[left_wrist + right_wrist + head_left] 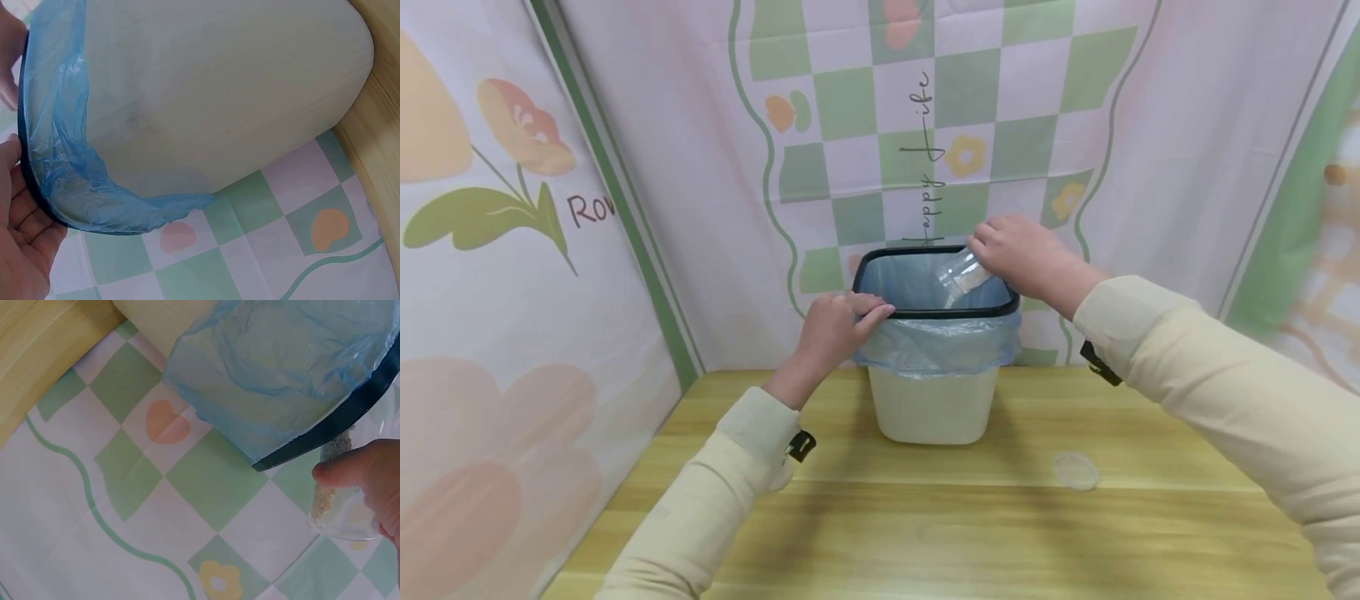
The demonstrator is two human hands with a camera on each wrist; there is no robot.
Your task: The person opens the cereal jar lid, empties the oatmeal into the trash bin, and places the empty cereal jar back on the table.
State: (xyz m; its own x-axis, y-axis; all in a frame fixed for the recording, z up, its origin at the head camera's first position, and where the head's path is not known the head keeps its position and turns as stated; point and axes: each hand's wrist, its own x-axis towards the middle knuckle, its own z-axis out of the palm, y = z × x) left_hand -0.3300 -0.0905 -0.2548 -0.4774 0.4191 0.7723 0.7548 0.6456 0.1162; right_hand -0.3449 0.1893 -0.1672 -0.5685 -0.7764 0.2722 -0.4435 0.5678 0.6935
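A cream trash bin with a black rim stands on the table, lined with a blue plastic bag folded over its rim. My left hand grips the rim at the front left corner; the left wrist view shows the fingers against it. Over the right side of the bin, my right hand holds a clear plastic jar, tilted mouth-down into the opening. Pale and grey grainy matter lies along the jar's wall in the right wrist view. The bin's inside bottom is hidden.
A clear round lid lies on the wooden table, to the right in front of the bin. Patterned cloth hangs close behind the bin, and more cloth stands at the left.
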